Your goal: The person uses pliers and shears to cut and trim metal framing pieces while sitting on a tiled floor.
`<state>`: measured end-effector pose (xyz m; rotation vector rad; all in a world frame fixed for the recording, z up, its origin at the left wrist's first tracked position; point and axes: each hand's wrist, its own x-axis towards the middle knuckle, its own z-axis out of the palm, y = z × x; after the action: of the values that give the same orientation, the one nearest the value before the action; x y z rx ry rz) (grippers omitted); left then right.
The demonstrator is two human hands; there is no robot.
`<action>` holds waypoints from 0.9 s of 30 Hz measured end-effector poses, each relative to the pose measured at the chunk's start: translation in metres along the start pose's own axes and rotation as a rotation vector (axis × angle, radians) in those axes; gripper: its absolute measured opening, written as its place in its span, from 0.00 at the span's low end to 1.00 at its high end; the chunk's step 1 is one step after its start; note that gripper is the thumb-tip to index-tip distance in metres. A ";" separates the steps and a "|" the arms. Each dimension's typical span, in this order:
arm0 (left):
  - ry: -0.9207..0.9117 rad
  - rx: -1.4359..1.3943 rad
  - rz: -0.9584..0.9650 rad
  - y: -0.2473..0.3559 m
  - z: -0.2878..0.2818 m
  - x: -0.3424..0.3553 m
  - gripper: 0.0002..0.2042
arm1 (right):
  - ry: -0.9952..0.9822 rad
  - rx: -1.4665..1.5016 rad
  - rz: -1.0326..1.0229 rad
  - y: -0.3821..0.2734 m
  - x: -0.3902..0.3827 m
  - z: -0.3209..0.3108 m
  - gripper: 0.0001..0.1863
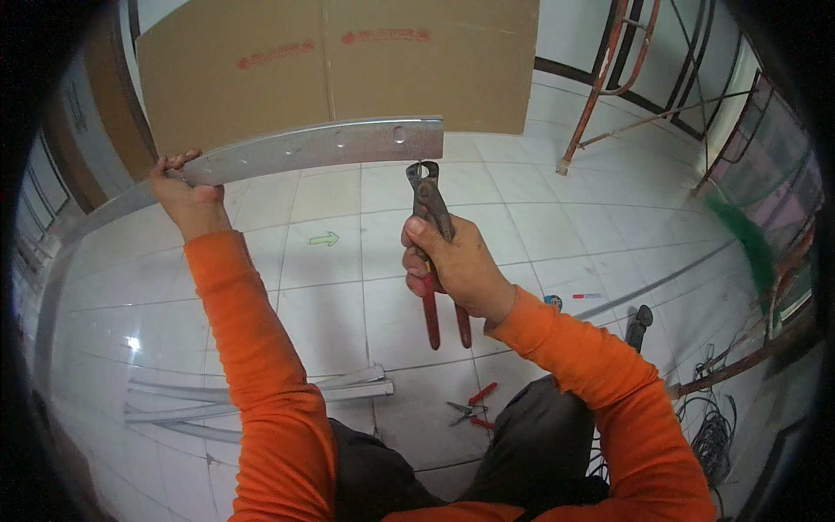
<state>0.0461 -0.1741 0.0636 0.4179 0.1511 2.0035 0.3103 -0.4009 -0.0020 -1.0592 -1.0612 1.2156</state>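
Note:
My left hand (pixel 193 193) is closed round a long silver metal channel (pixel 330 146) with round holes along it. The channel runs from the far left to a cut-off end ahead of me. My right hand (pixel 457 261) grips a pair of end-cutting pincers (pixel 428 193) with red handles, held upright. The pincers' jaws sit at the channel's lower edge, close to its right end; whether they touch it I cannot tell. A second tool, red-handled snips (pixel 474 409), lies on the floor between my legs.
Several metal profiles (pixel 348 391) lie on the white tiled floor (pixel 322 322) at the lower left. A large cardboard sheet (pixel 261 96) stands behind. Rusty scaffold legs (pixel 591 96) rise at the far right. Coiled cables (pixel 713 435), a dark tool (pixel 639 326) and a metal strip (pixel 652 287) lie to the right.

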 end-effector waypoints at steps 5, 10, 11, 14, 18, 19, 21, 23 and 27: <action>0.077 0.039 0.004 -0.011 -0.011 0.010 0.10 | -0.037 0.160 -0.071 -0.001 0.000 0.013 0.16; 0.065 0.154 -0.082 -0.022 -0.043 0.035 0.06 | -0.016 0.069 -0.079 0.006 0.005 0.004 0.17; 0.020 0.244 -0.034 -0.024 -0.049 0.040 0.07 | -0.099 0.071 -0.117 0.009 0.008 -0.003 0.18; 0.043 0.317 -0.026 -0.032 -0.054 0.048 0.11 | -0.145 -0.035 -0.141 0.017 0.016 -0.032 0.26; 0.033 0.083 -0.080 -0.035 -0.052 0.046 0.15 | -0.041 0.097 0.247 0.028 0.003 -0.065 0.27; 0.082 0.015 -0.120 -0.037 -0.050 0.043 0.15 | 0.033 0.114 0.364 0.032 -0.002 -0.071 0.24; -0.191 -0.151 -0.147 -0.039 -0.049 0.039 0.14 | -0.079 0.345 0.143 0.046 -0.020 -0.078 0.23; -0.195 -0.182 -0.159 -0.041 -0.046 0.037 0.13 | -0.085 0.327 0.351 0.065 -0.040 -0.079 0.25; 0.033 0.001 -0.114 -0.034 -0.052 0.047 0.11 | -0.151 -0.061 0.595 0.088 -0.058 -0.072 0.25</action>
<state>0.0374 -0.1127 0.0155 0.3691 0.1923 1.8985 0.3621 -0.4571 -0.1046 -1.4045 -0.9258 1.7664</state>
